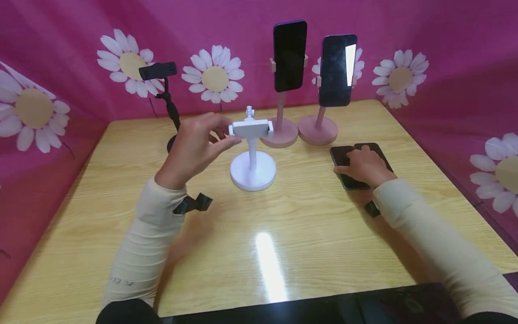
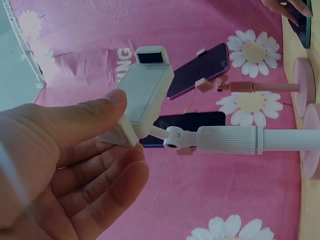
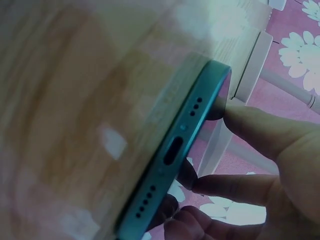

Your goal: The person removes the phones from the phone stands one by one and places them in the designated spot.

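Note:
A white phone stand (image 1: 253, 171) with a round base stands mid-table, its clamp holding no phone. My left hand (image 1: 194, 146) pinches the near end of that clamp (image 2: 145, 85), thumb on the front side and fingers bent behind it. To the right, two dark phones lie side by side on the table. My right hand (image 1: 364, 166) rests over the left phone (image 1: 341, 155), thumb by its left edge, fingertips spread toward the right phone (image 1: 384, 157). In the right wrist view, the phone's green bottom edge (image 3: 175, 150) shows, with thumb and fingertips at its screen.
Two pink stands (image 1: 279, 135) at the back hold upright phones (image 1: 290, 56). Behind my left hand stands a black holder (image 1: 158, 70). A pink cloth with daisies (image 1: 212, 78) surrounds the wooden table (image 1: 226, 252). A dark surface lies along the front edge.

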{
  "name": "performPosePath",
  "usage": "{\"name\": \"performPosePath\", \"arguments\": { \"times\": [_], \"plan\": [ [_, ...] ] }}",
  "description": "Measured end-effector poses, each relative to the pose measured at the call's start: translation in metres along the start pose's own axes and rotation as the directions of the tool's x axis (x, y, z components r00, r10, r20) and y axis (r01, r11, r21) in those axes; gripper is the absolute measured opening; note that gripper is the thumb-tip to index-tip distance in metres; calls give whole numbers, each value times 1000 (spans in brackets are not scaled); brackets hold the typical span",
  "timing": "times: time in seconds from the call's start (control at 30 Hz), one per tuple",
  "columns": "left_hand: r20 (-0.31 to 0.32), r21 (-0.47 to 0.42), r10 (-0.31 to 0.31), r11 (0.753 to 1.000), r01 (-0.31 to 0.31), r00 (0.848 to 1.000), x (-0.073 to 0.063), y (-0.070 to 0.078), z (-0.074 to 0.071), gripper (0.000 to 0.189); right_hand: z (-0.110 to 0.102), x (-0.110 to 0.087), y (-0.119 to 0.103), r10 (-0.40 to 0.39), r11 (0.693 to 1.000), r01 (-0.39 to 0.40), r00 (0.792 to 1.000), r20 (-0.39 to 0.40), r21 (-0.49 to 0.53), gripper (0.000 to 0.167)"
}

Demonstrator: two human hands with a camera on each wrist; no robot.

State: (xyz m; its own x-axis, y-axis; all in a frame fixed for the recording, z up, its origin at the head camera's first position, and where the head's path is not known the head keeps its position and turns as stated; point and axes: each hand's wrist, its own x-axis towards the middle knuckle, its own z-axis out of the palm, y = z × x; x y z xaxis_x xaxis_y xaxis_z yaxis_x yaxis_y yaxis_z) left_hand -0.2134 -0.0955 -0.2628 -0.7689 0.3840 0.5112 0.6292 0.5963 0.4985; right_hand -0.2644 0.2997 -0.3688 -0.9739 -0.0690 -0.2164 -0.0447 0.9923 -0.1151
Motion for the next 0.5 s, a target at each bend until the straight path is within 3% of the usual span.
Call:
{"name": "performPosePath", "arguments": {
  "times": [0.5],
  "plan": [
    [-31, 132, -43, 990, 46, 999, 15, -25, -12, 38, -4, 0, -3, -10, 1000, 11, 999, 32, -11, 74]
  ]
}}
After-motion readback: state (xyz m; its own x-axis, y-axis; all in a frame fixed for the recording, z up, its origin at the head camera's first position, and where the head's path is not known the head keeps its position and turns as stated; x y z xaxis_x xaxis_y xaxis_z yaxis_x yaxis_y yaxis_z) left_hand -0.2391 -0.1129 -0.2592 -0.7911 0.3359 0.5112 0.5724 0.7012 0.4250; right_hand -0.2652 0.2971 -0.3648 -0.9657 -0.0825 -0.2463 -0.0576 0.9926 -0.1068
